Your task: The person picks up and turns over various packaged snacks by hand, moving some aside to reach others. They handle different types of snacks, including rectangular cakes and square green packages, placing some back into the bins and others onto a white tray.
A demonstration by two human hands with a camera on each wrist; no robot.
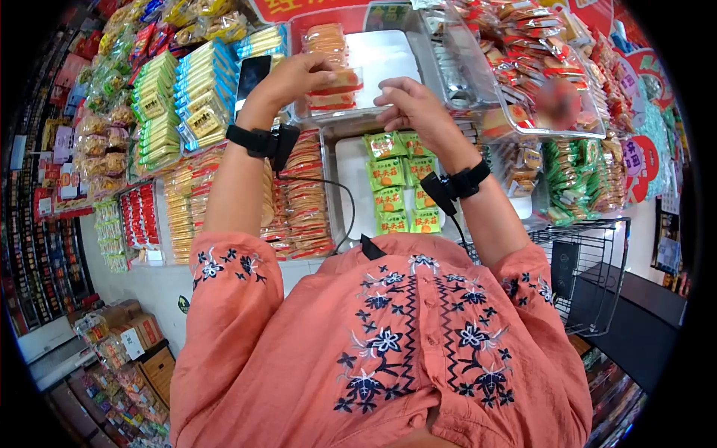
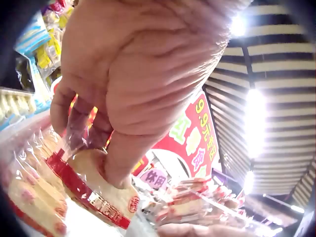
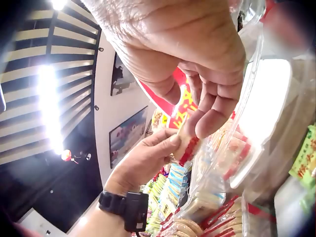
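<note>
My left hand (image 1: 299, 78) is over a clear plastic bin (image 1: 299, 110) and pinches a flat wrapped biscuit packet (image 1: 348, 79) between thumb and fingers. In the left wrist view the packet (image 2: 101, 190) has a clear wrapper with a red printed band around a pale round biscuit. To its right, my right hand (image 1: 420, 112) hovers with loosely bent fingers and holds nothing; its fingertips overlap the packet (image 3: 189, 150) in the right wrist view. Inside the bin, similar packets (image 1: 326, 43) stand in a row along the left side, beside a white bottom (image 1: 385, 60).
Green snack packets (image 1: 388, 173) lie in rows in the nearer bin. A phone (image 1: 252, 78) lies beside my left forearm. Raised at the right is another clear bin (image 1: 549, 133) of red-and-clear packets. Long biscuit packs (image 1: 306, 201) fill the front left. A wire rack (image 1: 590, 276) stands at right.
</note>
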